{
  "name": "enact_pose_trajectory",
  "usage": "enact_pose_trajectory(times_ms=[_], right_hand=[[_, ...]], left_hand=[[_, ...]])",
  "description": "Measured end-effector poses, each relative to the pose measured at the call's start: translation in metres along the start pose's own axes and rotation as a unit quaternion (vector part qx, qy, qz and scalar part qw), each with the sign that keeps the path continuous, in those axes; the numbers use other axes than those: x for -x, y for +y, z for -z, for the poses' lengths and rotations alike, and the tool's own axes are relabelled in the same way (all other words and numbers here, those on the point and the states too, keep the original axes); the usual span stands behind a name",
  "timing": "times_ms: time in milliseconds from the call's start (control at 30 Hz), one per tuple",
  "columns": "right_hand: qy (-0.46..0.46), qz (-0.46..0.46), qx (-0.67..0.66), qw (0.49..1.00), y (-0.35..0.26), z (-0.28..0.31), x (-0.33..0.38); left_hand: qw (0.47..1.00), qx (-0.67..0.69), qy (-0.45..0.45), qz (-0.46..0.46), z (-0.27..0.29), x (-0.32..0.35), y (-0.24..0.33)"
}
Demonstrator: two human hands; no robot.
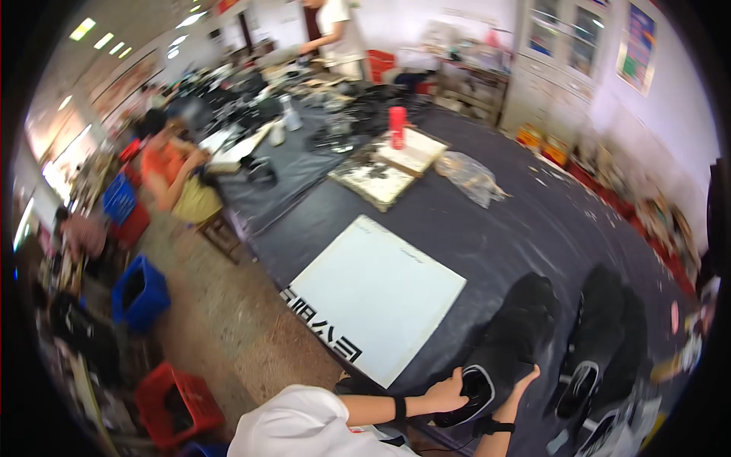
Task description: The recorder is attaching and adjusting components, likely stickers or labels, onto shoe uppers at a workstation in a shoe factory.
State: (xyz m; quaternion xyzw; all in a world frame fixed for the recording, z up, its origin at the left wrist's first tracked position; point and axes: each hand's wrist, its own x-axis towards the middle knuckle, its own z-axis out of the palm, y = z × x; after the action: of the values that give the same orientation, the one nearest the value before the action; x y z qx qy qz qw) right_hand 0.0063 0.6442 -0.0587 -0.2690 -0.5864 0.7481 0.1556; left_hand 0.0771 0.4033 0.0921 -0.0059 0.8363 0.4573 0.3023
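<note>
Near the lower right of the dark table lies a row of black shoe uppers (512, 327), packed one into another. The nearest one shows an opening with a pale edge. My left hand (447, 394) grips the left side of this opening, thumb at the rim. On the other side my right hand (522, 385) is closed around the same upper, its fingers partly hidden behind it. A second row of black shoe uppers (605, 335) lies to the right, apart from my hands. Left of the held row sits a white board (381, 293) with dark lettering along its near edge.
Farther up the table are a stained board (365, 179), a red can (397, 128) and a clear plastic bag (470, 179). A seated person in orange (164, 167) works at the left edge; another stands at the far end. Blue (141, 293) and red crates (179, 404) stand on the floor.
</note>
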Motion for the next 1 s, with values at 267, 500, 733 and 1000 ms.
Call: enact_pose_trajectory(times_ms=[267,500,733,1000], right_hand=[[-0.091,-0.114,-0.097,0.984,-0.075,-0.024,-0.028],[0.064,0.415,0.561,0.713,-0.119,-0.053,0.116],[0.003,0.404,0.691,0.599,-0.106,-0.108,0.192],[0.107,0.403,0.72,0.555,-0.076,-0.151,0.261]], left_hand=[[0.998,0.036,0.043,0.021,0.017,-0.068,0.034],[0.996,0.041,0.056,-0.047,0.008,-0.058,-0.013],[0.979,-0.008,-0.021,-0.203,0.051,0.011,-0.082],[0.994,0.026,0.079,-0.076,0.147,0.191,-0.295]])
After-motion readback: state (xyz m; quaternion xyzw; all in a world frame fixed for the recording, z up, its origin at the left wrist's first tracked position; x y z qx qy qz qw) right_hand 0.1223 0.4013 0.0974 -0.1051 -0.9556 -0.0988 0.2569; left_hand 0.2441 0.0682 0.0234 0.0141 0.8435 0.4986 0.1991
